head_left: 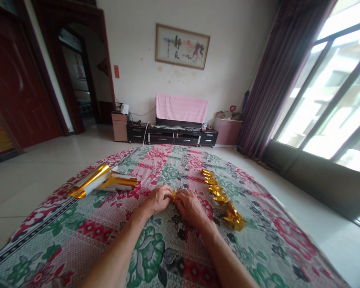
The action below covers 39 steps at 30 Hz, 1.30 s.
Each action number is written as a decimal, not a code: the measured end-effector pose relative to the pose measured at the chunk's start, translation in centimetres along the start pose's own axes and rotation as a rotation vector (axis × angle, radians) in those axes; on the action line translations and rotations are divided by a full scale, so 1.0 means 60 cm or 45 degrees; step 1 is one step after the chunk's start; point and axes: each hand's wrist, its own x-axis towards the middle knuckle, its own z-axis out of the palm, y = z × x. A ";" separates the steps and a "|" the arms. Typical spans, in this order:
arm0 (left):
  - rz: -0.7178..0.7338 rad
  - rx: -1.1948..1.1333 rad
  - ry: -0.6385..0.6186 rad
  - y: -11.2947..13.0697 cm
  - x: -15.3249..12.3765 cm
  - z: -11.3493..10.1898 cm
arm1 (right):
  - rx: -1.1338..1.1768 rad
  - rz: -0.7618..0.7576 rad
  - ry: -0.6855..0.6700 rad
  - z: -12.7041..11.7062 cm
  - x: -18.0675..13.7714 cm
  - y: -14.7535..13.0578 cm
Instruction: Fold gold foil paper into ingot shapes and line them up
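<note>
Between my fingertips, at the middle of the patterned cloth (150, 248), is a small piece of gold foil paper (174, 195), mostly hidden by my hands. My left hand (160, 198) pinches it from the left side. On the other side my right hand (189, 203) closes on it, its fingers bent over the foil. A row of folded gold foil paper pieces (218, 194) lies to the right of my right hand. Off to the left rest curled gold foil sheets (91, 180), showing white on their reverse.
Beyond the cloth stands a low black TV cabinet (174, 136), with a pink towel (181, 107) draped over the screen. Purple curtains (260, 80) hang beside a large window (326, 92) on the right. Pale floor tiles (38, 168) surround the cloth.
</note>
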 end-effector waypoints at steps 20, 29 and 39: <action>-0.043 0.152 0.031 -0.007 0.012 0.020 | 0.091 0.182 0.173 0.021 0.004 0.003; -0.054 0.209 -0.211 -0.007 0.040 0.003 | 0.141 0.322 0.238 0.017 0.006 0.002; -0.123 0.257 -0.419 0.016 0.060 -0.019 | 0.036 0.380 0.142 0.013 0.026 0.005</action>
